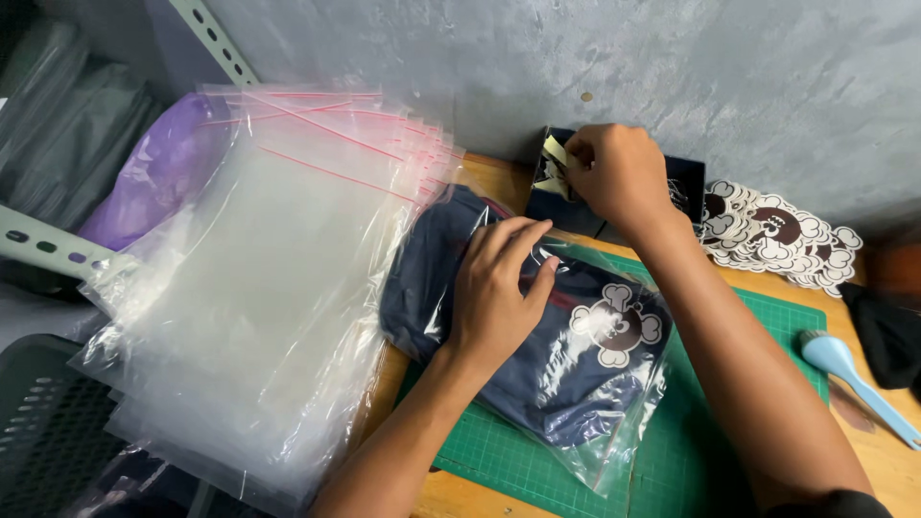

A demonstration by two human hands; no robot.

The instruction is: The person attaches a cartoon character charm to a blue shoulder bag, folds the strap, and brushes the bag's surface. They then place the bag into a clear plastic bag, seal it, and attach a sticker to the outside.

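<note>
The left hand (499, 288) lay open, palm down, pressing on a folded navy garment sealed in a clear plastic bag (566, 374), which rested on the green cutting mat (748, 384) covering the wooden desk (892, 460). The right hand (614, 173) reached to the back of the desk, its fingertips pinched on a small pale sticker (554, 153) at a dark box (686, 182). Beside the box sat a spread stack of skull-shaped die-cut stickers (777, 235). The bagged garment looked soft and light, its film slippery and prone to creasing, so a flat palm or a grip at its edges would probably hold it best. A thick pile of clear zip bags with red seal lines (259, 288) lay at the left, and a pale blue brush handle (849, 369) at the right.
</note>
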